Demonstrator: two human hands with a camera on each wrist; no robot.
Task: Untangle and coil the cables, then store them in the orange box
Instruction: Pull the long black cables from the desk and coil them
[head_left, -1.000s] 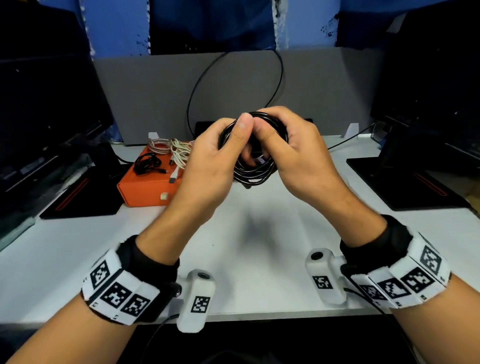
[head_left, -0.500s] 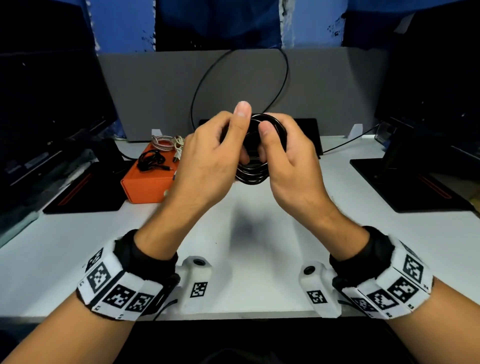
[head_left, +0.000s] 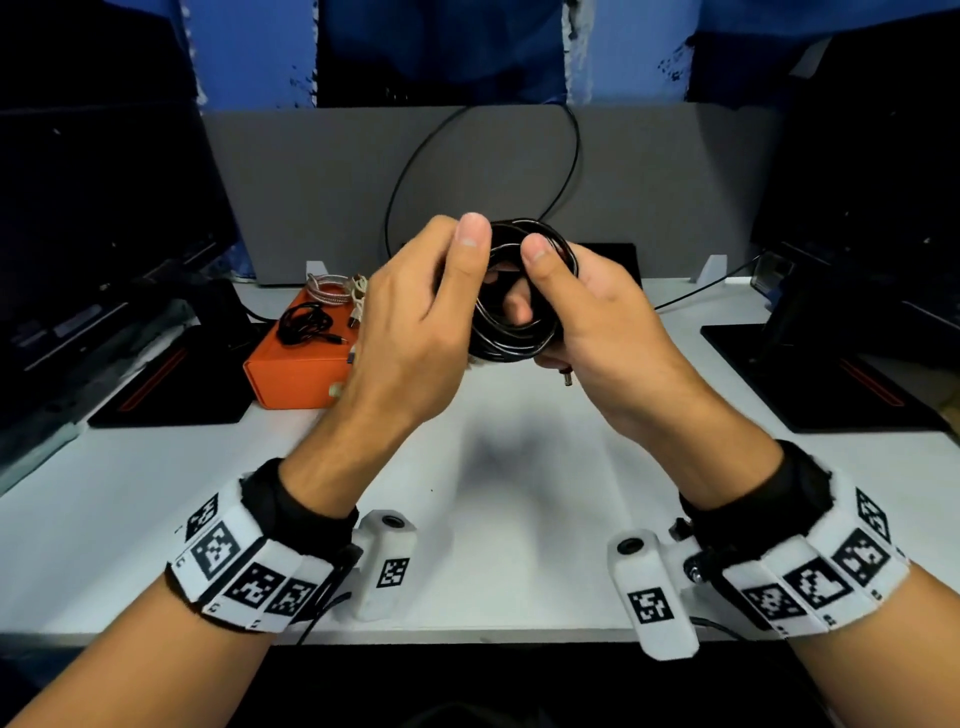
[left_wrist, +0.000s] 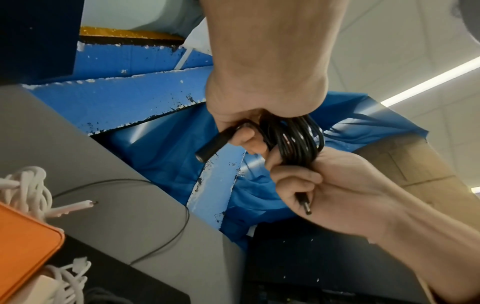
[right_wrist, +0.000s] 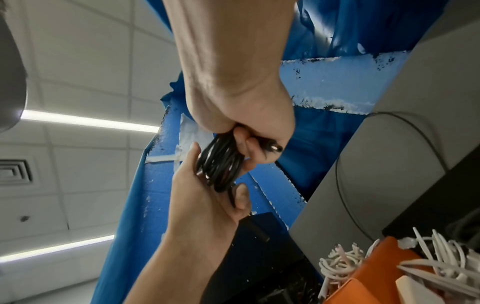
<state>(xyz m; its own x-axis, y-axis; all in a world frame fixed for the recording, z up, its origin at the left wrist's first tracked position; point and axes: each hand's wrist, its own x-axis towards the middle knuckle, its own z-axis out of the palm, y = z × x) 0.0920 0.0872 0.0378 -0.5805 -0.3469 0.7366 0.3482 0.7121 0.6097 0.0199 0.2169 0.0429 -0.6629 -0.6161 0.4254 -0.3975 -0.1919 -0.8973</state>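
A black cable wound into a coil hangs above the middle of the white table. Both hands grip it. My left hand holds its left side, thumb raised over the top. My right hand holds the right side, thumb on the rim. A barrel plug pokes out under the right palm. In the left wrist view my left fingers pinch a thick black connector beside the coil. The orange box stands at the left.
On the orange box lie a small black cable, a silver braided cable and white cables. Dark monitors with black bases flank the table. A thin black cable loop runs over the grey partition behind.
Both hands have turned the coil a little and my thumbs have moved apart. The barrel plug now shows below my right palm.
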